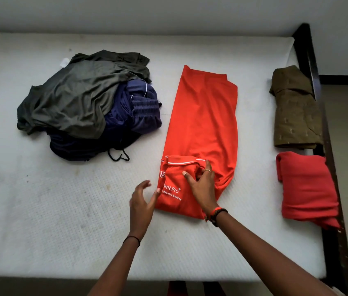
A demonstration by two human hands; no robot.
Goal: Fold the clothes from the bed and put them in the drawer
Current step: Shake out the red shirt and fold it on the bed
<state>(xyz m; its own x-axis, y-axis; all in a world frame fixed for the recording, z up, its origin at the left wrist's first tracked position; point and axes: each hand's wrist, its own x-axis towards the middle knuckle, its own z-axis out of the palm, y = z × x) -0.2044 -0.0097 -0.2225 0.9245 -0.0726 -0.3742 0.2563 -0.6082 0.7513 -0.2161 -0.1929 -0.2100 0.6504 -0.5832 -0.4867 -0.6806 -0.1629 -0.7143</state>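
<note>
Bare mattress point(40, 210) with clothes at three stages of folding. The orange polo shirt point(203, 116) lay in the middle of the bed as a long strip, sleeves already turned in, collar end nearest the person and doubled once over the body so that the white print faced up. The right hand point(203, 184) rested on this near fold, thumb and fingers pinched on a small ridge of cloth just below the collar. The left hand point(142, 201) hovered at the fold's left edge, fingers spread and curled, holding nothing. To the left sat an unfolded heap: a grey-green shirt point(77, 97) draped over dark blue shorts point(134, 112). Along the right edge, well apart from the strip, lay two finished folds, an olive garment point(294, 112) and a red garment point(305, 189). No drawer was in view. The knit appeared light, limp and slightly slick; it would likely sag and lose its creases if lifted by one point. A hold at both corners of the folded end, or flat palms beneath it, seemed best.
</note>
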